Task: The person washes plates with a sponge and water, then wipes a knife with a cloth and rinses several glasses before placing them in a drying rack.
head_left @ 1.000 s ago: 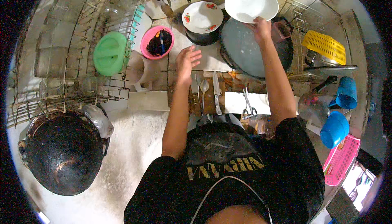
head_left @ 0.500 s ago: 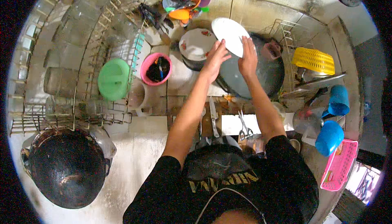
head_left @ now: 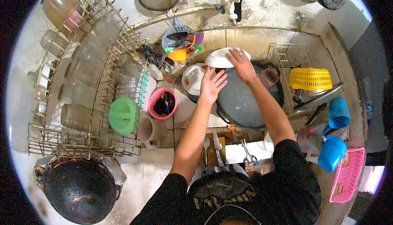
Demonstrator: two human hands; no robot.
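Observation:
A white plate (head_left: 217,58) is tilted below the tap (head_left: 231,10), from which a thin stream of water falls. My right hand (head_left: 243,67) grips the plate at its right side, fingers lying over its surface; the thumb is hidden. My left hand (head_left: 213,86) is open with fingers spread, just below the plate's lower edge; whether the fingertips touch it I cannot tell. Behind my left hand stands a white floral plate or bowl (head_left: 192,78) on a dark pot. Under my right forearm sits a large dark basin (head_left: 241,102) holding greyish water.
A wire rack (head_left: 96,98) with glass jars and a green lid (head_left: 123,115) stands left, above a black wok (head_left: 80,190). A pink bowl (head_left: 163,103) is near centre. Nearer me lie a knife (head_left: 217,147) and scissors (head_left: 248,153). A yellow basket (head_left: 310,79) and blue cups (head_left: 331,153) sit right.
The view has tipped up, showing the tap. My left hand has come away from the plate's face and spread its fingers; my right hand has moved over the plate, which now lies flatter.

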